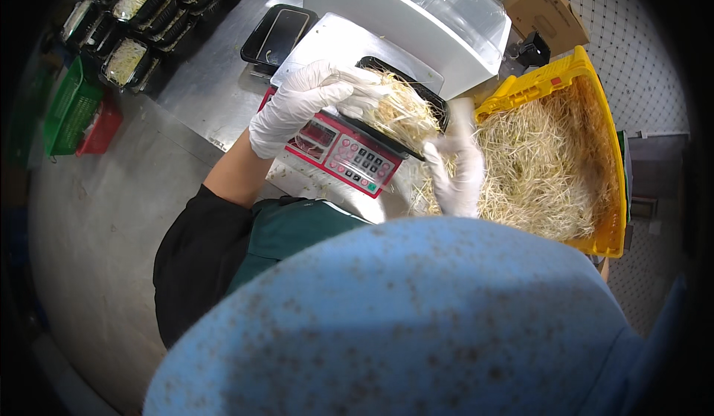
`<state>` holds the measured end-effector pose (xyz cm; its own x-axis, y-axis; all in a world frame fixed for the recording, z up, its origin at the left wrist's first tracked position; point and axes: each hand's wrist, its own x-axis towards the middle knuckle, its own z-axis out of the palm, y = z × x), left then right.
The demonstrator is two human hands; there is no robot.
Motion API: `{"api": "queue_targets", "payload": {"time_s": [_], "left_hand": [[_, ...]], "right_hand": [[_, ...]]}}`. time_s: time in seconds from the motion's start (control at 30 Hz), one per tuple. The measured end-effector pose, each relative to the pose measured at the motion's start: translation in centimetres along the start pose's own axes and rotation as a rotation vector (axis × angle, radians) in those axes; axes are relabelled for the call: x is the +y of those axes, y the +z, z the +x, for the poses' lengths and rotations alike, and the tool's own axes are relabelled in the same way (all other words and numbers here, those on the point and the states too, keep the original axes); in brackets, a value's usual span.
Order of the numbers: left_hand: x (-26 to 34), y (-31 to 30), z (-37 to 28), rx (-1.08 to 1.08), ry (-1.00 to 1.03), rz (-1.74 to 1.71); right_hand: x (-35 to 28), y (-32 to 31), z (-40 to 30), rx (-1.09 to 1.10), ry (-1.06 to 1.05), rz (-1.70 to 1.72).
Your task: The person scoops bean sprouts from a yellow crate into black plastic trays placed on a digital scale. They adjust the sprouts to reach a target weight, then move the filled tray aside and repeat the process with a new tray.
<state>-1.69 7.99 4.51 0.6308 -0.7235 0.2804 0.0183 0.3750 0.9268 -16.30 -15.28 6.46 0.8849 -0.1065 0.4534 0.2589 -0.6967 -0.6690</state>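
Note:
My left hand (318, 100), in a white glove, rests its fingers on a heap of bean sprouts (403, 109). The sprouts lie in a black plastic tray (438, 106) over the metal pan (334, 42) of a red digital scale (351, 162). My right hand (462, 165), gloved and blurred, is at the tray's right end, between it and a yellow crate (613, 204) full of bean sprouts (541, 165). Its thumb and fingers are apart; whether it touches sprouts in the tray is unclear.
Empty black trays (281, 35) stand left of the scale. Lidded packs of sprouts (127, 63) are stacked at the upper left, near a green basket (70, 114) and a red basket (106, 126). Behind the scale is a white bin (401, 22); a cardboard box (546, 14) lies beyond.

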Motion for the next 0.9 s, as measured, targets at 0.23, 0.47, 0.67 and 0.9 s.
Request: {"api": "queue_targets", "payload": {"time_s": [0.23, 0.47, 0.67, 0.9], "left_hand": [[-8.1, -2.2, 8.6, 0.288, -0.05, 0.368], [-9.6, -1.9, 7.7, 0.342, -0.292, -0.222], [-7.9, -0.7, 7.4, 0.425, -0.247, -0.202], [-10.5, -4.2, 9.1, 0.32, -0.227, 0.144]], "right_hand": [[10.8, 2.1, 5.5, 0.332, 0.154, -0.179], [13.2, 4.8, 2.6, 0.26, 0.669, 0.64], [12.2, 4.9, 3.2, 0.247, 0.687, 0.534], [10.6, 5.8, 6.1, 0.231, -0.044, -0.855]]}}
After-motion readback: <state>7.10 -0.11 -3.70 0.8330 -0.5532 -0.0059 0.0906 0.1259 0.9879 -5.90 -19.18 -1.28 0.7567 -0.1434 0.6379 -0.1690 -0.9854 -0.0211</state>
